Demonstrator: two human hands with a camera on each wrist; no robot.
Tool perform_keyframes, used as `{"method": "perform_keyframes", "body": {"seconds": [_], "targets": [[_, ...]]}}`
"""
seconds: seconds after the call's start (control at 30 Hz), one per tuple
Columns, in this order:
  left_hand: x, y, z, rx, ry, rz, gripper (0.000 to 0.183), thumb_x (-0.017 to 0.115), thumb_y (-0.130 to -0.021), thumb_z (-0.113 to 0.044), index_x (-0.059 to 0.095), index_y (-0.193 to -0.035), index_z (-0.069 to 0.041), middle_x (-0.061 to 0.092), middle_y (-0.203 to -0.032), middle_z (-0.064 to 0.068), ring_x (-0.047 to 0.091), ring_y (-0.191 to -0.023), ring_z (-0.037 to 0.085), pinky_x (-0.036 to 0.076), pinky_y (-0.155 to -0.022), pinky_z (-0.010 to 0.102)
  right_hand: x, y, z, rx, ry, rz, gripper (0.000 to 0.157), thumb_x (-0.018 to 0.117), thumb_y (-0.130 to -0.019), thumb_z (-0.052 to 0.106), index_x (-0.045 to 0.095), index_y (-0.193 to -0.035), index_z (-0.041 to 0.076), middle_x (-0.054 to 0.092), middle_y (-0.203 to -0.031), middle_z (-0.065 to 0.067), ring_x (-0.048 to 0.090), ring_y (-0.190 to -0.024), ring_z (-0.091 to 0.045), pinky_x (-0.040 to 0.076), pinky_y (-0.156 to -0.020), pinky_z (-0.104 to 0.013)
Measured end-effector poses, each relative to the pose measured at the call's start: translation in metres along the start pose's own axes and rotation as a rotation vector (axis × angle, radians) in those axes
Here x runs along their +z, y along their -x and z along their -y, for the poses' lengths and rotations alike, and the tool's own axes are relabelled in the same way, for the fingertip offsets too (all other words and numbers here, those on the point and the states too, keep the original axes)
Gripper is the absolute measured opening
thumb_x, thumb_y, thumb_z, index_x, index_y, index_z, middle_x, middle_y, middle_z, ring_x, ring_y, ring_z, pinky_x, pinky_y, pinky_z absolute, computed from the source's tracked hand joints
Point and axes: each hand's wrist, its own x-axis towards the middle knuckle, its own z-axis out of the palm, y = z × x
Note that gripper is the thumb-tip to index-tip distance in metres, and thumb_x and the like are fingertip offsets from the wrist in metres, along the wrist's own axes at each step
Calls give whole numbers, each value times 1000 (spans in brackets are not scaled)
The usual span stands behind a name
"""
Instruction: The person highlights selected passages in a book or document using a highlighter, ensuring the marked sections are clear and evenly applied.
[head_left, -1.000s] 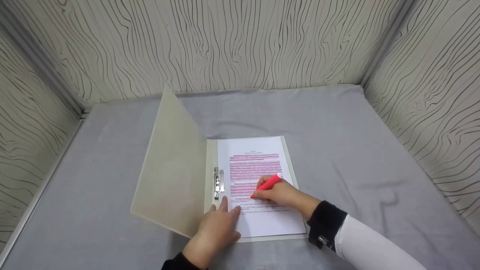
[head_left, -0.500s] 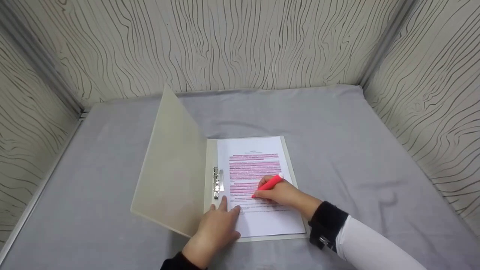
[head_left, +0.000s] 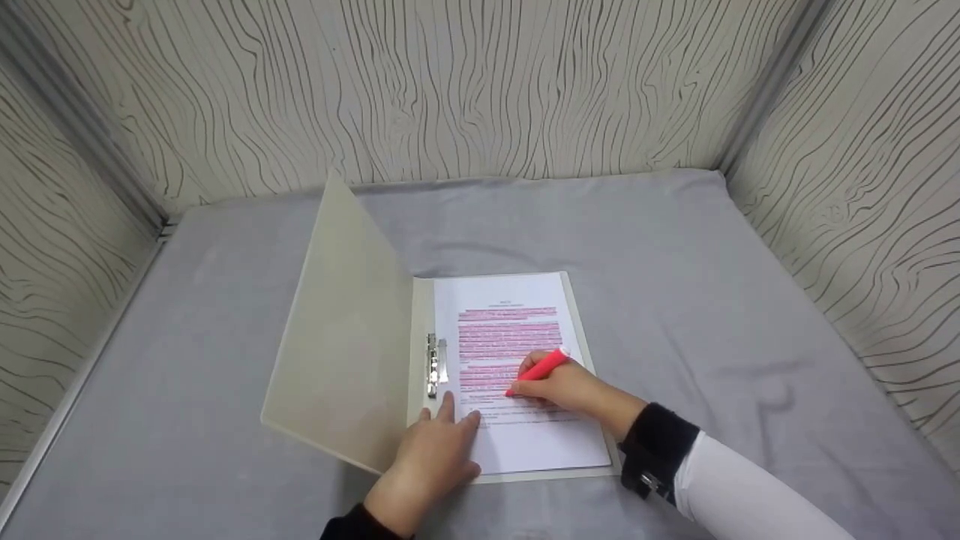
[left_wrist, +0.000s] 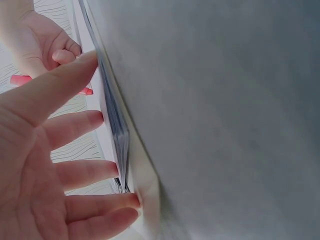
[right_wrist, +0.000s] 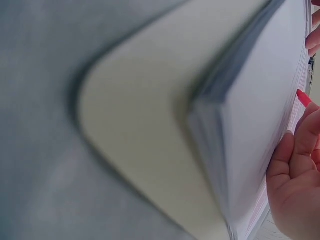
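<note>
One bright pink-red marker pen with a white end [head_left: 545, 365] sits tilted in your right hand [head_left: 570, 388], pinched between your thumb and curled fingers. Its tip points down at the printed text on a thick stack of white paper [head_left: 540, 450]; whether it touches the sheet is too small to tell. Pink marking covers the paragraphs above the tip, while the lowest lines are dark print on white.

Your left hand [head_left: 436, 448] is spread, its fingers mostly straight and gripping nothing, with fingertips on the stack's lower left part, just below a silver metal clip [head_left: 433, 367]. Beneath the stack lies a stiff cream folder [head_left: 341, 322], its cover standing tilted on your left. A grey cloth [head_left: 750, 300] spreads under it all, and panels with dark wavy lines [head_left: 450, 90] stand behind.
</note>
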Motion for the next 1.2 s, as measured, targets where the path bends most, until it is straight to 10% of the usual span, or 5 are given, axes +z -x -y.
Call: {"method": "perform_keyframes", "body": {"seconds": [1.2], "targets": [[-2,0,0,-6,31,24,60,79,-67,-31,63,-121,-11,50,-127,31,57,-100,49,49,-79,55,-7,4,-5,38,-32,-13,25,73,-80,29,58,-89,11,55,-64,-3,51,-55,-14,42,-49,-22]]}}
